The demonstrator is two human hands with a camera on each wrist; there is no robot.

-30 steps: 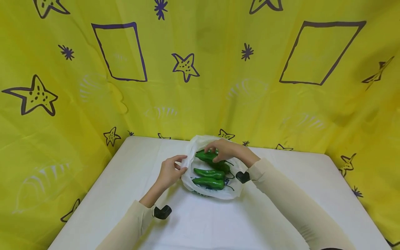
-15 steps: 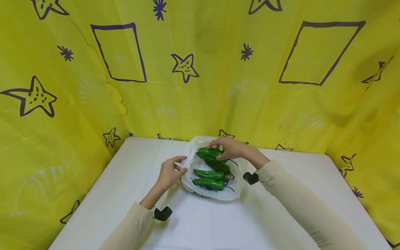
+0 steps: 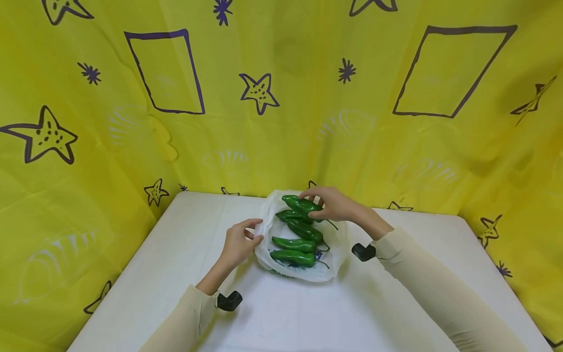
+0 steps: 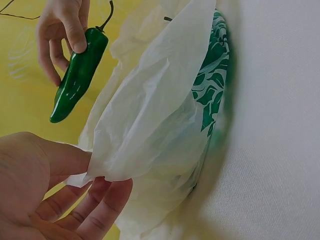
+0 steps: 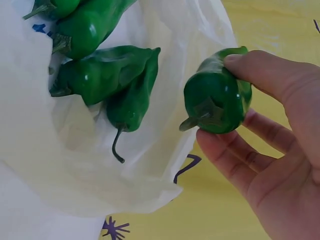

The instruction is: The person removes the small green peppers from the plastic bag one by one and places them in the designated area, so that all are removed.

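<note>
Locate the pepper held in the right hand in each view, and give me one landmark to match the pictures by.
Head: the held pepper is just below and right of centre, in the grip of the right hand.
Left wrist: the held pepper is at upper left, stem up.
Right wrist: the held pepper is right of centre, stem end toward the camera.
Shared landmark: the white plastic bag.
</note>
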